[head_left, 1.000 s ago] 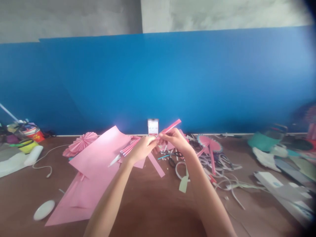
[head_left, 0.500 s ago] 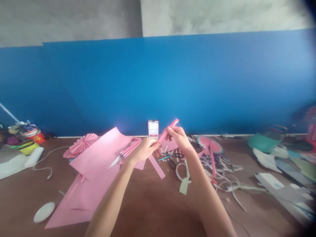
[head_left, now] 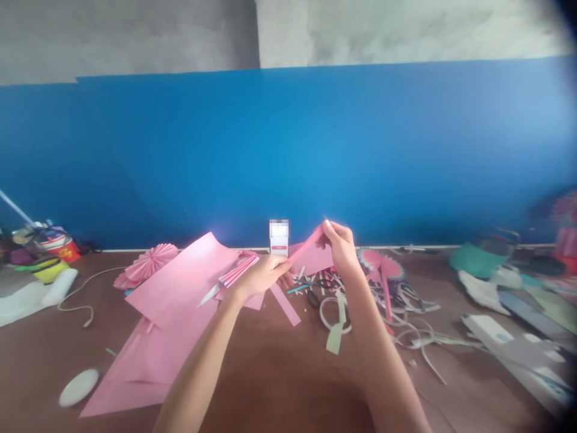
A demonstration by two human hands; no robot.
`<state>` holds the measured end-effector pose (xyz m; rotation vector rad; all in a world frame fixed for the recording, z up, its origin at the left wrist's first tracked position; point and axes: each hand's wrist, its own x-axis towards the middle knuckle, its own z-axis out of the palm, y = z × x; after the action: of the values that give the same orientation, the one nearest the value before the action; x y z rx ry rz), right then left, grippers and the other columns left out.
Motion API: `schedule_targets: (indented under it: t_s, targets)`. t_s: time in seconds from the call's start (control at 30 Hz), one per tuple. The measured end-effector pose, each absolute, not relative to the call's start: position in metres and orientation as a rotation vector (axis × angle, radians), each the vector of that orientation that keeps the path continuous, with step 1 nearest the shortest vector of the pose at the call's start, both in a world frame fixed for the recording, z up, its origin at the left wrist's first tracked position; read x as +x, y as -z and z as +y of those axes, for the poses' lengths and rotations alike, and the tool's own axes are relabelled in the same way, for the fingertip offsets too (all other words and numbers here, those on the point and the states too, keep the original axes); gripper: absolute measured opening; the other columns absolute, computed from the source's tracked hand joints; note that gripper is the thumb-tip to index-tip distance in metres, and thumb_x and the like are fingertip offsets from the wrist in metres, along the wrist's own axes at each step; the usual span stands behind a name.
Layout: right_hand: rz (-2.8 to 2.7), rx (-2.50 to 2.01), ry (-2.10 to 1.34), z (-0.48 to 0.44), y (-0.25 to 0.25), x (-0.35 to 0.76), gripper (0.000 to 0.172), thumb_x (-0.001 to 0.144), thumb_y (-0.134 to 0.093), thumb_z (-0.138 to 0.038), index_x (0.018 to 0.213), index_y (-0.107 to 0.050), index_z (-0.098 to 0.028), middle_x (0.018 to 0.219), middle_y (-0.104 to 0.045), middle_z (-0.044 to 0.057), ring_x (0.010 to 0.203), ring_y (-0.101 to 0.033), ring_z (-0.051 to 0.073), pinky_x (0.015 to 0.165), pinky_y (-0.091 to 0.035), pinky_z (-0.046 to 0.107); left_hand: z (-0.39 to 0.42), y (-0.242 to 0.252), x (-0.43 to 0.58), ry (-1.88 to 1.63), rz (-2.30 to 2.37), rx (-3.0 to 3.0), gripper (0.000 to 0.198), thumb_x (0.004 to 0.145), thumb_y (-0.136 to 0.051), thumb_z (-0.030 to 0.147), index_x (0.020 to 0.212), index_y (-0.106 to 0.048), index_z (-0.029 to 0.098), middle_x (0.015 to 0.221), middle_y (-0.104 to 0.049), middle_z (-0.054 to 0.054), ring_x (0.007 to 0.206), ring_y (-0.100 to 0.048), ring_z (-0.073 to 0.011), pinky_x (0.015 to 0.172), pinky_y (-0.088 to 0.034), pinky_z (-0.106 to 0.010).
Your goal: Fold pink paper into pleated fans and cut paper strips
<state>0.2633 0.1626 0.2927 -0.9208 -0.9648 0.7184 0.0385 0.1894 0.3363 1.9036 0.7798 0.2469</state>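
Note:
A narrow folded strip of pink paper (head_left: 307, 242) slants up to the right between my two hands. My left hand (head_left: 269, 272) pinches its lower end, fingers closed. At the upper end my right hand (head_left: 339, 239) grips it between thumb and fingers. Below the hands a flat pink strip (head_left: 285, 305) lies on the table. Large pink paper sheets (head_left: 175, 300) spread out left of my left arm. On them rests a pleated pink-and-white paper piece (head_left: 238, 269), next to a pointed white tip (head_left: 209, 296). Scissors (head_left: 312, 298) lie partly hidden under paper scraps.
A phone (head_left: 279, 239) stands upright at the back. Pink paper fans (head_left: 155, 263) sit at left, and another fan (head_left: 382, 264) at right among curled white strips (head_left: 412, 297). A white oval object (head_left: 79, 388) lies front left. A power strip (head_left: 496, 334) is at right.
My right hand has slid up and to the right along the folded pink strip to its far end. The left hand keeps its grip almost in place.

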Motion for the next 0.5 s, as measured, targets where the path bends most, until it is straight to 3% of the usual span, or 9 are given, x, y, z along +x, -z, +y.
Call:
schedule_targets:
  t_s: [0.17,0.37,0.5]
  targets:
    - [-0.858,-0.885,-0.742,0.163,-0.295,0.262,0.047,0.084,-0.067,-0.062,0.065,-0.060,-0.020,0.053,-0.052,-0.001,0.047,-0.046,0.012,0.047,-0.035,0.027,0.192,-0.333,0.038,-0.214,0.791,1.893,0.044,0.099,-0.047,0.054,0.093,-0.063,0.013,0.081,-0.075,-0.011,0.070,-0.073,-0.0194,0.071,-0.057,-0.034]
    - [-0.927,-0.848,-0.907,0.165,-0.295,0.250,0.041,0.081,-0.071,-0.059,0.075,-0.069,-0.018,0.064,-0.057,0.000,0.051,-0.047,0.012,0.047,-0.037,0.026,0.190,-0.335,0.042,-0.282,0.814,1.874,0.044,0.100,-0.045,0.053,0.091,-0.062,0.013,0.078,-0.074,-0.010,0.069,-0.072,-0.0189,0.069,-0.057,-0.033]
    - [-0.912,-0.787,-0.918,0.167,-0.294,0.247,0.048,0.086,-0.061,-0.066,0.086,-0.071,-0.018,0.068,-0.060,0.001,0.053,-0.049,0.012,0.049,-0.039,0.027,0.189,-0.336,0.042,-0.300,0.815,1.864,0.041,0.101,-0.046,0.050,0.090,-0.062,0.013,0.076,-0.074,-0.009,0.068,-0.072,-0.0177,0.067,-0.056,-0.031]
